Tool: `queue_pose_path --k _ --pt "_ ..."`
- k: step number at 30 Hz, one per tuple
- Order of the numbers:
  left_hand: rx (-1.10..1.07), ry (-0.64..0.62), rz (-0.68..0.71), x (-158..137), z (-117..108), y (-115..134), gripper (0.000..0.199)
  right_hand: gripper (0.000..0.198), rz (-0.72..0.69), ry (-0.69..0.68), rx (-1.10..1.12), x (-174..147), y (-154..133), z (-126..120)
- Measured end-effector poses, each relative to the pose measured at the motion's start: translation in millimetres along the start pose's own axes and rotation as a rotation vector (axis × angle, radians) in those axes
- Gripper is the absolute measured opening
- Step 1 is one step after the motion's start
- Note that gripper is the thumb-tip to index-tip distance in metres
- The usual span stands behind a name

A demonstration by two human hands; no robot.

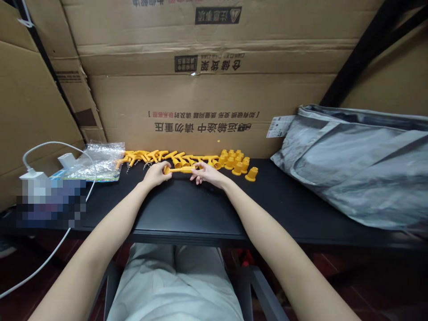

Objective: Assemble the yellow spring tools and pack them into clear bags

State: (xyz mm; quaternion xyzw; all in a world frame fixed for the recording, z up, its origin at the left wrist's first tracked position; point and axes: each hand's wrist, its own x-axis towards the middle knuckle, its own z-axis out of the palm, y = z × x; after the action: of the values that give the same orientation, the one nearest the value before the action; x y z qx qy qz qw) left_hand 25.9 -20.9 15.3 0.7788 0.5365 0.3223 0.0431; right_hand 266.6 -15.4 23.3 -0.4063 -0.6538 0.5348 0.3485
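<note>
A yellow plastic corkscrew [180, 170] lies level between my two hands, just above the black table. My left hand [156, 174] is closed on its wide, rounded left end. The fingers of my right hand [209, 174] pinch its other end and partly cover it. Behind my left hand are several yellow T-shaped corkscrew handles [142, 156] with metal spirals showing. Beyond the held piece stretches a row of handles joined to flared cups [176, 164]. Several loose yellow cups [237, 168] stand upright to the right of my right hand.
Cardboard panels [207, 93] rise behind the black table [187, 209]. On the left are a clear plastic bag [105, 156], a white charger [35, 183] with a looping cable [50, 263], and a blurred-out item. A large grey bag [354, 169] fills the right side.
</note>
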Motion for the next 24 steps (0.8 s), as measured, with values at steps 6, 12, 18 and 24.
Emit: queue_pose_path --k 6,12,18,24 --pt "0.011 0.012 0.052 -1.8 -2.0 5.1 0.025 0.039 -0.002 -0.013 -0.029 -1.6 0.2 -3.2" --pt "0.015 0.009 0.066 -2.2 -2.1 12.8 0.024 0.062 0.109 0.109 -0.131 -0.9 -4.2 5.4" --pt "0.031 0.011 0.028 -0.3 1.1 8.6 0.026 0.048 0.132 0.034 -0.087 -3.7 -6.9 -4.3" --pt "0.053 0.012 0.041 0.0 2.4 4.1 0.027 0.046 0.023 0.05 -0.079 0.3 2.2 -9.6"
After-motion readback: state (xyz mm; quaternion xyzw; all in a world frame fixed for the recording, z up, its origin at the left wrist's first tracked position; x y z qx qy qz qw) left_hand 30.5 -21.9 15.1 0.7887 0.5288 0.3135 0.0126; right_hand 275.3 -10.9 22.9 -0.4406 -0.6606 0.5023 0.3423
